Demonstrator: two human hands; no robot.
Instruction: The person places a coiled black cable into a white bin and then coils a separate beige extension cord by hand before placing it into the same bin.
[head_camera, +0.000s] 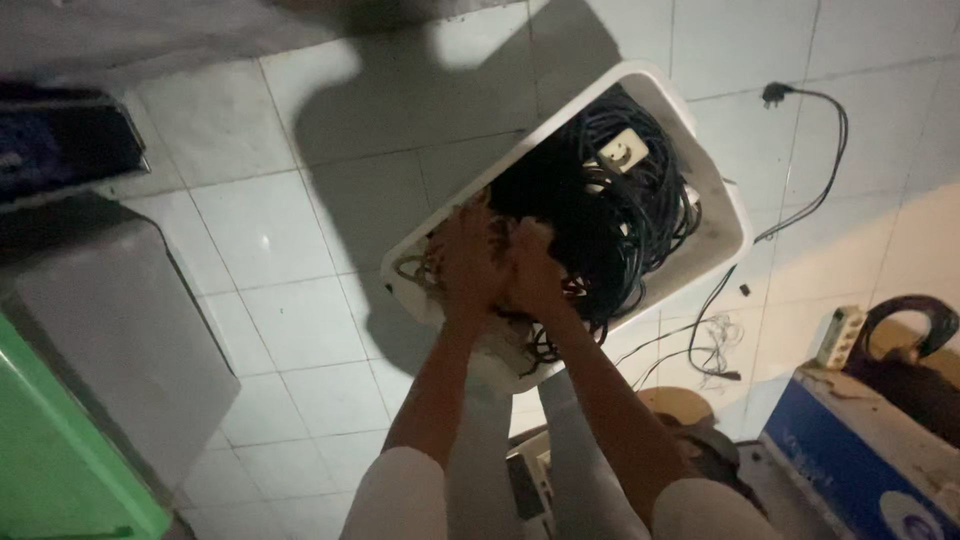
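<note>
Both hands are working inside the white tub (706, 180), which is sitting tilted on the tiled floor (270, 240). Left hand (468, 262) and right hand (532, 268) are pressing together at the tub's near-left end, fingers (478, 222) curling down into the tangle of black cables (610, 205). Cannot tell whether either hand is actually clamping a cable or just digging in; the fingertips are hidden by the wires and the light is dim. A white socket block (622, 150) is lying on top of the cable pile, toward the tub's far end. A loose black cord with plug (815, 150) is trailing over the floor right of the tub. A blue box (850, 440) is sitting near the bottom-right; a grey cabinet (110, 340) is standing at left.
</note>
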